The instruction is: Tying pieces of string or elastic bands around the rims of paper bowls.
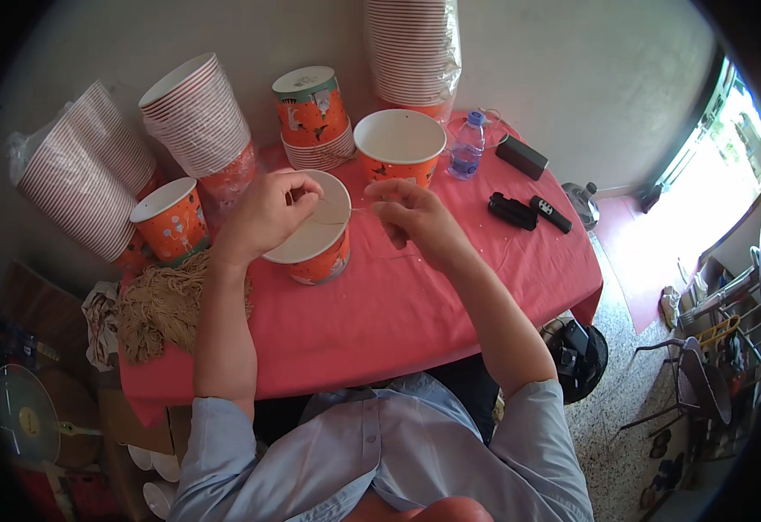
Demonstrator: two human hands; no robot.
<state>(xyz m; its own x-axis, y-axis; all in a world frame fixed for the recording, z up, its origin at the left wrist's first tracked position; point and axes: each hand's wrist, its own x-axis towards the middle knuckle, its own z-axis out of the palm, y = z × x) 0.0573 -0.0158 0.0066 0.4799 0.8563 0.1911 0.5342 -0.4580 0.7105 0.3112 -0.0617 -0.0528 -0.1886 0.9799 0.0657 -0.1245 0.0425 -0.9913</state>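
Over an orange paper bucket (320, 264) with a white inside, both my hands are raised with their fingers pinched. A thin pale string (357, 209) runs to the fingertips of my right hand (421, 224), which is closed on it just right of the bucket's rim. My left hand (269, 217) is closed above the bucket's left side, thumb against the fingers, and the string seems to run there too; its end is too fine to follow. A heap of beige string (163, 304) lies by my left forearm.
Behind stand an open orange bucket (400, 139), an upturned bucket (311, 109) and several tall wrapped stacks of buckets (193, 117). A water bottle (467, 148), a black box (521, 157) and a black case (513, 211) sit on the red-covered table (380, 322). A chair (702, 378) stands right.
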